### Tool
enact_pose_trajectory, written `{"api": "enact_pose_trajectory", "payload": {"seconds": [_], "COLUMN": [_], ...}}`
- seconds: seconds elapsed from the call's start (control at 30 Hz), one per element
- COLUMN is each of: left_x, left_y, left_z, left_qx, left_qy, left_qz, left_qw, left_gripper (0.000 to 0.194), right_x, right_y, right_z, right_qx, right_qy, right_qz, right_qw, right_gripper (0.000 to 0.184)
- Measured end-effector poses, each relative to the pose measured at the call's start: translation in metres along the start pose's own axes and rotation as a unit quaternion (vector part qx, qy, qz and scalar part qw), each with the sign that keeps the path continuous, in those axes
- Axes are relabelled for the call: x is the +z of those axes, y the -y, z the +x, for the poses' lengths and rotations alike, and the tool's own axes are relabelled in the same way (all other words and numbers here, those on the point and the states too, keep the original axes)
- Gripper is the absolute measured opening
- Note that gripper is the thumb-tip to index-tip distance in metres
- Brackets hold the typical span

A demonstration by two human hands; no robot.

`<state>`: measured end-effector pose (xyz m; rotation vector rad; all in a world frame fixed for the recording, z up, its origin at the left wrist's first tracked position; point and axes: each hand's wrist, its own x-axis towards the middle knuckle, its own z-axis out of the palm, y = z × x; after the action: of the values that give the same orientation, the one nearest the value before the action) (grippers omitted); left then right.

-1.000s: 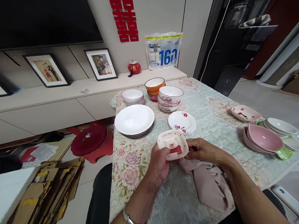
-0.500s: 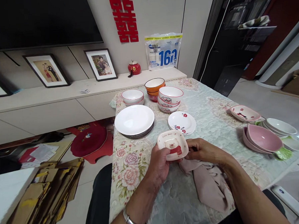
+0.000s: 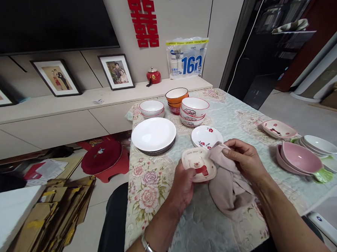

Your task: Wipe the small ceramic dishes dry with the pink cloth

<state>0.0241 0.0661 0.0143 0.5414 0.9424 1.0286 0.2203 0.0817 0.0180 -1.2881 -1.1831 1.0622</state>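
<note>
A small cream dish point(image 3: 197, 165) with a bear in red printed on it is held up over the near part of the table. My left hand point(image 3: 183, 183) grips its lower left side, thumb over the rim. A greyish-pink cloth point(image 3: 229, 186) hangs from my right hand point(image 3: 242, 158), pinched between thumb and fingers. The cloth's upper edge touches or overlaps the dish's right rim. Just beyond the dish lies a stack of small flowered plates point(image 3: 206, 135). A stack of large white plates point(image 3: 153, 134) stands to the left of them.
Stacked white bowls point(image 3: 194, 111), orange bowls point(image 3: 177, 97) and red-rimmed bowls point(image 3: 152, 108) stand at the back of the table point(image 3: 148, 179). On the right are pink bowls point(image 3: 301, 156), a patterned dish point(image 3: 279, 129) and pale bowls point(image 3: 322, 144). Flattened cardboard point(image 3: 55, 222) lies on the floor at left.
My right hand has risen from beneath the dish's right side, bringing the cloth up to its rim. My left hand still holds the dish, shifted slightly right in view.
</note>
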Motion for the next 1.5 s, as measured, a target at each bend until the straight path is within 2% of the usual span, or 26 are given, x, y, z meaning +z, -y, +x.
{"api": "enact_pose_trajectory", "payload": {"seconds": [0.07,0.1,0.13,0.2,0.3,0.37,0.43,0.5,0.57,0.63,0.7,0.77,0.83,0.93,1.0,1.03,1.1,1.17,1.23,1.3,1.4,1.5], "left_x": [0.001,0.002,0.001,0.000,-0.001,0.000,0.002,0.003,0.003,0.003,0.003,0.003,0.004,0.006,0.009,0.010,0.011,0.011,0.010,0.008,0.006,0.006], "left_y": [0.004,0.006,0.009,0.015,0.022,0.024,0.024,0.022,0.020,0.019,0.018,0.018,0.018,0.016,0.015,0.014,0.014,0.015,0.017,0.019,0.021,0.019], "left_z": [0.000,0.000,0.001,0.001,0.000,-0.002,-0.004,-0.005,-0.006,-0.007,-0.007,-0.006,-0.005,-0.007,-0.010,-0.011,-0.014,-0.015,-0.014,-0.011,-0.010,-0.012], "left_qx": [0.003,0.009,0.019,0.043,0.094,0.132,0.155,0.169,0.180,0.183,0.168,0.143,0.115,0.095,0.106,0.114,0.127,0.136,0.141,0.136,0.112,0.078], "left_qy": [0.017,0.019,0.019,0.009,0.016,0.024,0.037,0.058,0.086,0.107,0.111,0.100,0.089,0.073,0.066,0.067,0.081,0.105,0.131,0.155,0.169,0.154], "left_qz": [-0.001,-0.001,0.002,0.024,0.098,0.147,0.177,0.179,0.166,0.154,0.136,0.106,0.073,0.059,0.070,0.080,0.093,0.093,0.081,0.062,0.040,0.019], "left_qw": [1.000,1.000,1.000,0.999,0.991,0.980,0.971,0.967,0.966,0.965,0.970,0.979,0.987,0.991,0.990,0.988,0.984,0.981,0.978,0.977,0.978,0.985], "left_gripper": [0.062,0.063,0.063,0.063,0.059,0.057,0.057,0.057,0.059,0.062,0.068,0.073,0.075,0.068,0.066,0.067,0.068,0.069,0.070,0.071,0.074,0.076], "right_x": [0.009,0.014,0.018,0.026,0.038,0.045,0.051,0.053,0.050,0.045,0.042,0.041,0.044,0.050,0.052,0.053,0.052,0.052,0.051,0.051,0.048,0.044], "right_y": [0.000,0.000,0.000,-0.002,-0.005,-0.005,-0.004,-0.001,0.002,0.006,0.008,0.010,0.011,0.008,0.004,0.002,-0.002,-0.004,-0.004,-0.001,0.006,0.011], "right_z": [-0.004,-0.005,-0.006,-0.009,-0.013,-0.017,-0.020,-0.021,-0.021,-0.019,-0.019,-0.019,-0.022,-0.025,-0.025,-0.024,-0.022,-0.021,-0.020,-0.021,-0.022,-0.022], "right_qx": [-0.078,-0.132,-0.186,-0.270,-0.301,-0.288,-0.277,-0.259,-0.234,-0.214,-0.219,-0.239,-0.260,-0.259,-0.241,-0.232,-0.226,-0.229,-0.207,-0.158,-0.106,-0.140], "right_qy": [-0.012,-0.009,-0.002,0.008,-0.020,-0.046,-0.027,0.043,0.128,0.197,0.239,0.240,0.205,0.120,0.069,0.049,0.025,0.021,0.043,0.084,0.155,0.212], "right_qz": [-0.099,-0.167,-0.236,-0.362,-0.505,-0.542,-0.510,-0.430,-0.343,-0.289,-0.286,-0.334,-0.417,-0.544,-0.590,-0.595,-0.562,-0.471,-0.347,-0.243,-0.183,-0.218], "right_qw": [0.992,0.977,0.954,0.892,0.809,0.788,0.814,0.864,0.901,0.912,0.902,0.879,0.846,0.789,0.767,0.768,0.795,0.851,0.914,0.953,0.965,0.942], "right_gripper": [0.020,0.014,0.010,0.013,0.017,0.016,0.015,0.014,0.017,0.019,0.019,0.017,0.016,0.015,0.015,0.016,0.016,0.014,0.017,0.028,0.031,0.023]}}
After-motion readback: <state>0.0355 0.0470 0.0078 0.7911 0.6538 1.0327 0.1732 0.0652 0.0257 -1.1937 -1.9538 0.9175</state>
